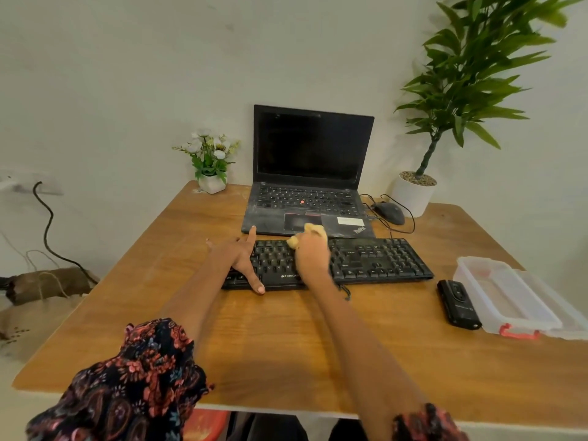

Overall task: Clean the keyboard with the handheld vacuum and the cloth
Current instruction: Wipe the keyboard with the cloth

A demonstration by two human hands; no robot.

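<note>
Wiping is the step in hand: the right hand (313, 254) is closed around a bunched yellow cloth (307, 234) and presses it on the upper rows of the black keyboard (378, 259), near its middle, while the left hand (241, 261) lies spread flat over the keyboard's left end, fingers (259, 286) open and holding nothing — apparently steadying it. The keyboard sits across the centre of the wooden bench (286, 345), just in front of an open laptop (313, 173). The handheld vacuum (458, 303) lies flat on the bench to the right, well apart from both hands and just beside a clear plastic box (509, 297), so the vacuuming looks finished or set aside. The right half of the keys, including the number pad, seems the likely ground for the next strokes; that calls for sliding the cloth rightward with light, even pressure and keeping the left hand planted. Room is tight at the back — the laptop's front edge nearly touches the keyboard, and a mouse (389, 212) with its cable lies near the far right corner. The near side of the bench is bare and wide.
</note>
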